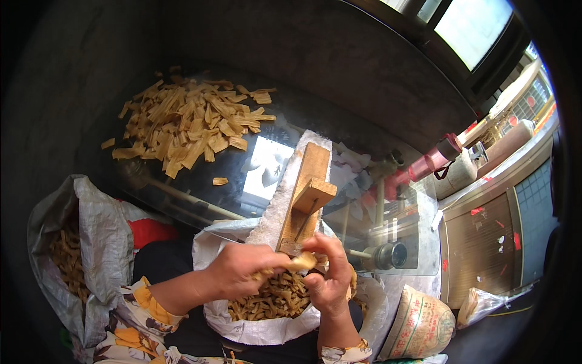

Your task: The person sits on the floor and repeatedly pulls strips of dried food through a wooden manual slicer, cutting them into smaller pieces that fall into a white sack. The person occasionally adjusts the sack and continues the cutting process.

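My left hand (243,268) is shut on a pale yellow dried strip (302,261), whose curled end sticks out past the fingertips. More tan material shows beneath its fingers. Beside it, my right hand (331,277) has thumb and forefinger curved apart near the strip's end; tan pieces show behind it, and whether it grips them is hidden. Just beyond the hands is a wooden board (298,200) with an upright wooden block (314,194) and a thin metal rod (307,218). Below the hands, a white woven sack (268,334) holds many short, folded tan pieces (268,300).
A pile of flat dried strips (191,123) lies on the glass tabletop (204,182). The board rests on a whitish cloth (273,214). Another woven sack of pieces (100,245) stands at left. At right are a pink bottle (429,164), a printed sack (418,325) and a glass jar (391,255).
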{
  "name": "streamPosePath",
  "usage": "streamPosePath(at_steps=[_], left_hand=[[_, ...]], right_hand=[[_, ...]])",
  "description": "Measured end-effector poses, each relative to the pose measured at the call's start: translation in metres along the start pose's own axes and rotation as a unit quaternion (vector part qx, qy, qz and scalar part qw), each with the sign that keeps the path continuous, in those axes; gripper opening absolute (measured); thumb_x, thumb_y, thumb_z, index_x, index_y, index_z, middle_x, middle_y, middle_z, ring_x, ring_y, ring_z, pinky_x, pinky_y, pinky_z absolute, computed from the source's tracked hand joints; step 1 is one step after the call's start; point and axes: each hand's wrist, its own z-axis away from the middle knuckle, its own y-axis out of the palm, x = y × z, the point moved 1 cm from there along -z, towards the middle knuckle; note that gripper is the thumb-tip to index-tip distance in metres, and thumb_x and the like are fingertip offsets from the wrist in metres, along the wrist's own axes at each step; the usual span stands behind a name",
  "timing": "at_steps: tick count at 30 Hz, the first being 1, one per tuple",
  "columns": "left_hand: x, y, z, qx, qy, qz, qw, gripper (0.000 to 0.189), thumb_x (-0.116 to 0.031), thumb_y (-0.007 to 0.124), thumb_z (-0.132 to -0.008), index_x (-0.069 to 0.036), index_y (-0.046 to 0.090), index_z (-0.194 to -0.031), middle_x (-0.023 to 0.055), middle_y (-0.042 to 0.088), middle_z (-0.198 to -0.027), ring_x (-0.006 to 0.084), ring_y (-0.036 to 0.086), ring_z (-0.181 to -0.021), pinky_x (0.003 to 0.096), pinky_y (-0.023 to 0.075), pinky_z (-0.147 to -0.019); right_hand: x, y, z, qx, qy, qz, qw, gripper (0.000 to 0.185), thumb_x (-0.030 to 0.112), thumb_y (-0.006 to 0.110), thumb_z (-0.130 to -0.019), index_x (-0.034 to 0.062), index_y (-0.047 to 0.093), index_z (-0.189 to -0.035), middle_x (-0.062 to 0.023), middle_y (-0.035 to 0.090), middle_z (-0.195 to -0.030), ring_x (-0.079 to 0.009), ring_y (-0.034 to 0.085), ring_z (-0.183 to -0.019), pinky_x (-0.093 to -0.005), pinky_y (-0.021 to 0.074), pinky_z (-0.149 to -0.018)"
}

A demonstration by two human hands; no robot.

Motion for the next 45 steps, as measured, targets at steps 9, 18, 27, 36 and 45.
streamPosePath(at_steps=[9,18,27,36,45], left_hand=[[0.008,-0.005,0.001,0.045,-0.306,0.297,0.903,0.023,-0.022,0.062,-0.098,-0.002,0.071,-0.094,0.0057,0.067,-0.071,0.0133,0.064,-0.06,0.0264,0.0472,-0.053],[-0.002,0.025,0.01,0.376,-0.138,0.321,0.858,0.028,-0.031,0.066,-0.095,-0.004,0.073,-0.095,0.0033,0.067,-0.077,0.0115,0.061,-0.069,0.0267,0.0491,-0.064],[-0.008,-0.004,-0.012,0.027,0.184,-0.17,0.968,0.046,-0.03,0.075,-0.081,-0.014,0.068,-0.123,0.0044,0.06,-0.079,0.0224,0.063,-0.072,0.0318,0.0477,-0.058],[-0.003,0.002,-0.004,-0.109,0.233,-0.138,0.956,0.033,-0.021,0.08,-0.077,-0.003,0.073,-0.102,0.0127,0.069,-0.097,0.0222,0.066,-0.064,0.0322,0.0504,-0.052],[-0.001,-0.005,-0.001,0.042,0.0,-0.077,0.996,0.032,-0.014,0.076,-0.082,-0.003,0.07,-0.111,0.0135,0.066,-0.123,0.0304,0.071,-0.095,0.0334,0.0582,-0.077]], right_hand=[[0.014,0.003,0.0,0.043,0.034,0.024,0.998,0.011,0.004,0.079,-0.08,0.0014,0.069,-0.084,-0.0064,0.064,-0.07,-0.0144,0.053,-0.057,-0.026,0.039,-0.053],[0.015,-0.001,-0.006,0.082,-0.142,0.043,0.985,0.019,0.007,0.073,-0.079,0.0071,0.059,-0.065,-0.0045,0.046,-0.052,-0.0224,0.043,-0.042,-0.0339,0.0299,-0.044],[0.01,0.008,0.01,0.119,0.342,-0.193,0.912,0.018,0.013,0.06,-0.098,-0.0017,0.068,-0.092,-0.0007,0.061,-0.068,-0.0077,0.053,-0.062,-0.0243,0.0433,-0.056],[0.006,0.023,0.014,0.056,0.427,-0.353,0.831,0.01,0.005,0.063,-0.095,-0.0027,0.069,-0.099,-0.0059,0.069,-0.09,-0.0084,0.063,-0.075,-0.0211,0.05,-0.066],[0.011,0.011,0.01,0.086,0.079,-0.017,0.993,0.006,0.004,0.069,-0.089,-0.0012,0.069,-0.092,-0.0124,0.068,-0.079,-0.0201,0.064,-0.063,-0.0293,0.0485,-0.058]])
